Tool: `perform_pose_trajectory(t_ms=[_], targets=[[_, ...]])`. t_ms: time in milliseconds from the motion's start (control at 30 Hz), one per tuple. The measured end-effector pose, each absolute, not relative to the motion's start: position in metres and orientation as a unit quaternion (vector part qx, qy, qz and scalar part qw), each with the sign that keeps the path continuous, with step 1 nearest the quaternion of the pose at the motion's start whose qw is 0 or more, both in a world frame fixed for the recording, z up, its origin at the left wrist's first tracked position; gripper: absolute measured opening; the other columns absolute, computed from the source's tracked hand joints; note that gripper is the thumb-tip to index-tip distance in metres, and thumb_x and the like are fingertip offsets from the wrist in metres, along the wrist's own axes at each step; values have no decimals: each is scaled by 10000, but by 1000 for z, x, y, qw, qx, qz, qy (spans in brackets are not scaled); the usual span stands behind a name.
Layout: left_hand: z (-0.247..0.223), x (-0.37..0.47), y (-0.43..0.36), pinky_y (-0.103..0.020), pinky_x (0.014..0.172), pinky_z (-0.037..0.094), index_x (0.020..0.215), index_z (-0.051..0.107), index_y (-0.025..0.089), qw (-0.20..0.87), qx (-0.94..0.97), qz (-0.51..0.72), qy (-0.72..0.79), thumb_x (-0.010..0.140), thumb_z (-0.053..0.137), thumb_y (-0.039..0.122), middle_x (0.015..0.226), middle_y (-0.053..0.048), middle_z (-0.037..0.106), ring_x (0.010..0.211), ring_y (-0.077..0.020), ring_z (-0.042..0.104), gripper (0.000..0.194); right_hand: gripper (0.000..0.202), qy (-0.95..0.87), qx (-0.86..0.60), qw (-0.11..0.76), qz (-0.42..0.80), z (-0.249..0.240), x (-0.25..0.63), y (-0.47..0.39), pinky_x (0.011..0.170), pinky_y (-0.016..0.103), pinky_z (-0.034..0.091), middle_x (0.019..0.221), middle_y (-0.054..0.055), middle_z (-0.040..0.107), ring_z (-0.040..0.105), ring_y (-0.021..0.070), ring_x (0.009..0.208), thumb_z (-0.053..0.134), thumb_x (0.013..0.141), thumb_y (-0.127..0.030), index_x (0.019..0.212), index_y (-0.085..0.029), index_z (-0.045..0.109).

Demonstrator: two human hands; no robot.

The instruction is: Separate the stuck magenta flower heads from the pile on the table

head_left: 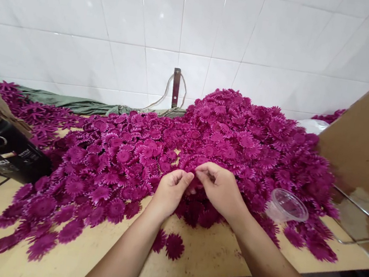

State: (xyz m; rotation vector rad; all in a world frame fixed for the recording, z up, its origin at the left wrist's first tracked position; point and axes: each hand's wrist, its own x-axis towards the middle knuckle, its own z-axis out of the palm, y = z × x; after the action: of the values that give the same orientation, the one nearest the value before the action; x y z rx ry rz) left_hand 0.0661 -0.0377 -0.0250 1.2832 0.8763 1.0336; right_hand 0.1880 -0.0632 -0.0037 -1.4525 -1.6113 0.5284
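Observation:
Over the front of a heap of magenta artificial flowers (229,136), my two hands meet with their fingertips close together. My left hand (170,191) is closed, thumb pressed against the fingers, on a magenta artificial flower (195,184). Thumb and index finger of my right hand (221,188) pinch at the same flower from the other side. Most of this flower is hidden by the fingers or blends into the heap behind. Between my forearms, two loose flowers (174,246) lie flat on the wooden tabletop (203,264).
A clear plastic tub (288,206) rests at the heap's right edge. Beyond it stand a cardboard sheet (368,138) and a metal wire frame (363,209). A black cylindrical container (5,155) leans at left. Green cloth (72,102) runs along the tiled wall (118,22).

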Motion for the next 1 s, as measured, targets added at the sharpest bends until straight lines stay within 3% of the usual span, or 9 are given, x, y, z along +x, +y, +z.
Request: perform_pose_trajectory(t_ms=[133, 267, 400, 467, 533, 633, 733, 1000], targets=[[-22, 68, -41, -204, 485, 307, 560, 484, 177, 574, 577, 442, 377, 636, 623, 419, 469, 50, 489, 461, -77, 389, 289, 120, -625, -630, 451, 97, -2, 195, -56, 583, 282, 440, 635, 23, 626, 561, 149, 574, 459, 776, -214, 720, -194, 563], [-23, 64, -42, -198, 444, 235, 527, 396, 191, 564, 569, 461, 382, 646, 604, 459, 441, 78, 372, 436, -64, 290, 360, 128, -551, -668, 498, -28, 8, 222, -42, 635, 325, 455, 632, 34, 609, 573, 174, 602, 439, 771, -215, 743, -190, 562], [-26, 60, -39, -199, 432, 182, 517, 354, 191, 581, 546, 464, 386, 633, 600, 538, 456, 90, 285, 442, -56, 212, 441, 213, -575, -651, 493, -57, 16, 241, -38, 745, 389, 473, 934, 111, 624, 591, 225, 821, 524, 722, -238, 902, -165, 611], [-26, 62, -38, -201, 435, 173, 509, 346, 189, 582, 550, 463, 380, 619, 610, 557, 461, 90, 270, 450, -57, 203, 465, 303, -627, -620, 472, -8, 17, 233, -45, 823, 407, 455, 1082, 117, 594, 561, 241, 960, 546, 734, -273, 1016, -177, 598], [-26, 65, -38, -204, 439, 171, 501, 343, 187, 584, 558, 461, 368, 605, 625, 564, 461, 89, 273, 454, -57, 204, 482, 255, -676, -582, 442, 96, 17, 218, -55, 846, 393, 445, 1032, 90, 629, 562, 225, 969, 525, 769, -294, 984, -190, 614], [-26, 67, -39, -204, 445, 184, 506, 354, 183, 616, 536, 458, 351, 593, 640, 571, 461, 88, 292, 454, -55, 219, 489, 169, -690, -515, 417, 293, 15, 200, -64, 717, 311, 477, 782, 38, 654, 595, 163, 752, 489, 796, -291, 804, -179, 616], [-25, 65, -40, -202, 457, 221, 550, 405, 178, 660, 491, 456, 341, 620, 612, 590, 472, 74, 360, 462, -62, 284, 466, 138, -636, -487, 425, 422, 10, 195, -67, 608, 261, 461, 662, -2, 601, 552, 122, 620, 540, 756, -302, 768, -168, 573], [-22, 63, -39, -198, 436, 181, 520, 373, 175, 660, 496, 452, 339, 555, 643, 626, 459, 89, 316, 444, -47, 226, 527, 210, -588, -478, 438, 484, 6, 189, -69, 579, 227, 396, 587, -48, 506, 460, 88, 577, 690, 629, -305, 625, -168, 531]])
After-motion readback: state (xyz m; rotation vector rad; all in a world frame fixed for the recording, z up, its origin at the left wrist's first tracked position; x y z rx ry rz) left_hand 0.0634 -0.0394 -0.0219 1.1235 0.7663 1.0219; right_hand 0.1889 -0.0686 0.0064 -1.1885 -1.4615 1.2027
